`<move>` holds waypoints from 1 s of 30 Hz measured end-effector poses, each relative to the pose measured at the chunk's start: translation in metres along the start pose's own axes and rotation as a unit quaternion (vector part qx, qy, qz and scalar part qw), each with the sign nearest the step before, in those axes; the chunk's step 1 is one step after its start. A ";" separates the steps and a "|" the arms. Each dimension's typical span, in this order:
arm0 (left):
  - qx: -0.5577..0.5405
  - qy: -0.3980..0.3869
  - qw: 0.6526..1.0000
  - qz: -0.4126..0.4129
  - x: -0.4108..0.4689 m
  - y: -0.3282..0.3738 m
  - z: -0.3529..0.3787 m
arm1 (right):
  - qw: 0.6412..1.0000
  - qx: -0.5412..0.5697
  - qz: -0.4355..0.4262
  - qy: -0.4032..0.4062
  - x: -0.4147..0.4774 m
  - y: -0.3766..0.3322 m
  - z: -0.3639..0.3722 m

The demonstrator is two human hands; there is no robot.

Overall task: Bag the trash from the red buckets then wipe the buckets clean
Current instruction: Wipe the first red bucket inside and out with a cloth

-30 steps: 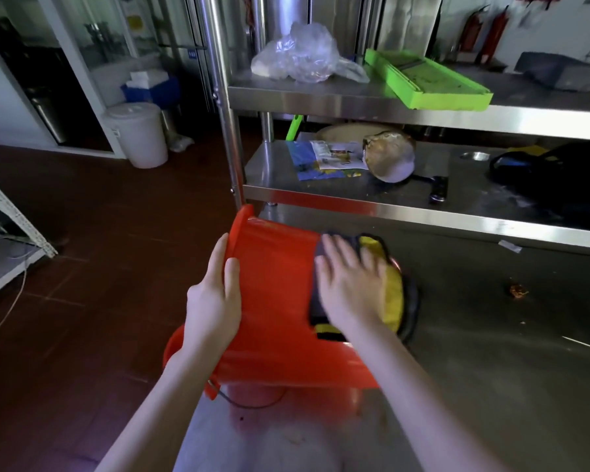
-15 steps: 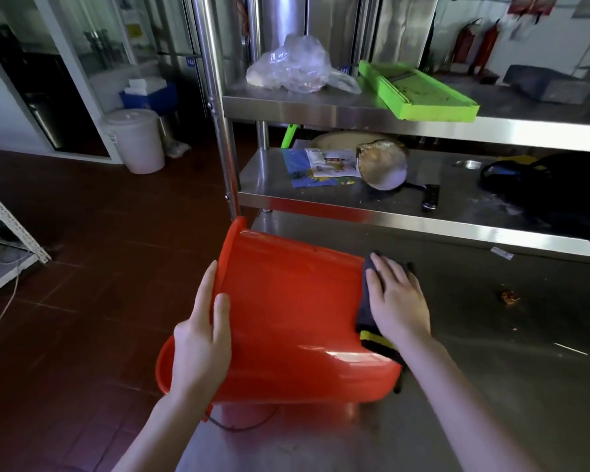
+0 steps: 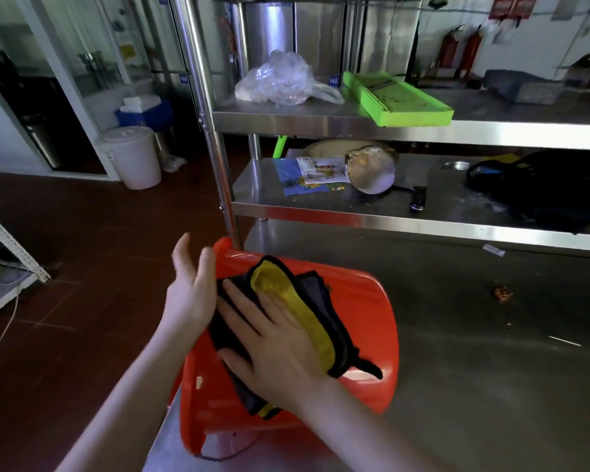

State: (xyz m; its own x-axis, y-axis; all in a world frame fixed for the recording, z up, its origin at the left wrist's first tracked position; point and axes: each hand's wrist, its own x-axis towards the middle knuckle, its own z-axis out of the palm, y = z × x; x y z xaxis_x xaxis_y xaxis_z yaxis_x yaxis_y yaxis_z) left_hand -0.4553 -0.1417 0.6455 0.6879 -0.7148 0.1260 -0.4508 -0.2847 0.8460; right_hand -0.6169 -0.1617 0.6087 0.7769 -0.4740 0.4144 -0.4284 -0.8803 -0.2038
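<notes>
Right hand (image 3: 273,338) flat, pressing cloth (image 3: 304,311) on bucket (image 3: 365,321).

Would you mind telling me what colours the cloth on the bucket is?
Yellow and dark grey; the cloth shows best in the head view.

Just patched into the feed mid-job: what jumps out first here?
A red bucket lies on its side at the left edge of the steel table, the right hand pressing a yellow-and-dark cloth on it, the left hand open by its rim. Behind, a green tray overhangs the upper shelf.
</notes>
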 end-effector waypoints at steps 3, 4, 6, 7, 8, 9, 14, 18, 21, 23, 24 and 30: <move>0.037 -0.018 0.999 0.028 0.024 0.020 0.018 | 0.998 -0.034 0.041 0.025 -0.011 0.007 -0.001; 0.042 -0.009 0.998 0.046 0.021 0.022 0.019 | 0.995 -0.053 0.075 0.033 -0.013 0.014 -0.002; 0.024 -0.006 0.997 0.067 0.006 0.015 0.019 | 0.987 -0.074 0.134 0.037 -0.017 0.030 -0.004; 0.011 -0.002 0.997 0.080 -0.004 0.009 0.018 | 0.984 -0.084 0.155 0.036 -0.020 0.040 -0.005; -0.001 0.003 0.996 0.094 -0.015 0.004 0.018 | 0.979 -0.098 0.177 0.037 -0.022 0.052 -0.006; -0.011 0.007 0.994 0.109 -0.026 -0.001 0.020 | 0.970 -0.115 0.209 0.040 -0.025 0.067 -0.008; -0.041 0.018 0.990 0.131 -0.052 -0.006 0.039 | 0.907 -0.038 0.420 0.004 -0.019 0.142 -0.029; -0.041 0.019 0.992 0.116 -0.035 -0.005 0.036 | 0.953 -0.052 0.289 0.077 0.025 0.084 -0.014; -0.016 0.033 0.992 0.121 -0.025 -0.010 0.028 | 0.993 -0.014 0.114 0.037 0.041 0.022 0.004; -0.018 0.035 0.992 0.120 -0.023 -0.019 0.022 | 0.999 -0.009 0.052 0.012 0.039 0.013 0.007; -0.022 0.033 0.992 0.122 -0.025 -0.023 0.019 | 0.999 -0.025 0.039 0.014 0.036 0.020 0.005; -0.068 0.012 0.988 0.141 -0.047 -0.030 0.024 | 0.927 -0.074 0.365 0.049 -0.004 0.112 -0.021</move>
State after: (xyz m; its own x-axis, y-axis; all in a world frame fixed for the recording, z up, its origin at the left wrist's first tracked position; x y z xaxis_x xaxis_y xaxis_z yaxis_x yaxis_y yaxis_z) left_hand -0.4882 -0.1153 0.6020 0.5591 -0.7380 0.3777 -0.5473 0.0136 0.8368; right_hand -0.6780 -0.2575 0.6030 0.2127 -0.9317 0.2945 -0.8875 -0.3103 -0.3407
